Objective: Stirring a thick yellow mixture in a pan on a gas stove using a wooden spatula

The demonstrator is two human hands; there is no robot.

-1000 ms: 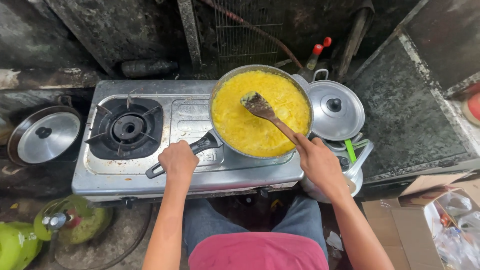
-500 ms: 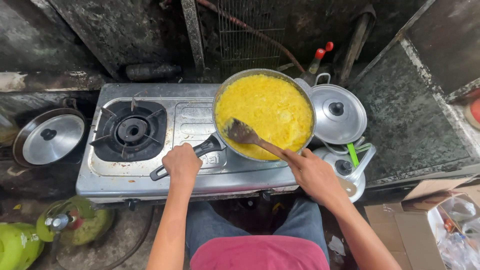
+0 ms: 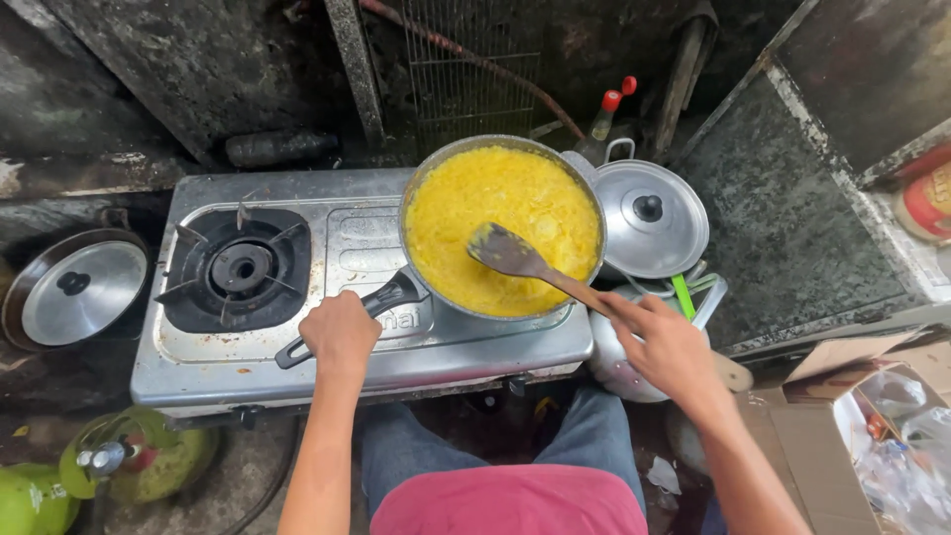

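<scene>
Head view: left hand (image 3: 340,332) fingers closed round pan handle (image 3: 349,319); right hand (image 3: 666,345) grips wooden spatula (image 3: 535,266), blade in yellow food (image 3: 500,223), pan (image 3: 584,198) on stove (image 3: 347,248).

So the pan (image 3: 503,226) sits on the right side of the stove (image 3: 367,337), free burner (image 3: 241,266) to its left. A lidded pot (image 3: 649,216) is just right of the pan (another lid (image 3: 75,290) lies left of the stove). Gas cylinders (image 3: 119,466) sit below, cardboard box (image 3: 872,416) bottom right.
</scene>
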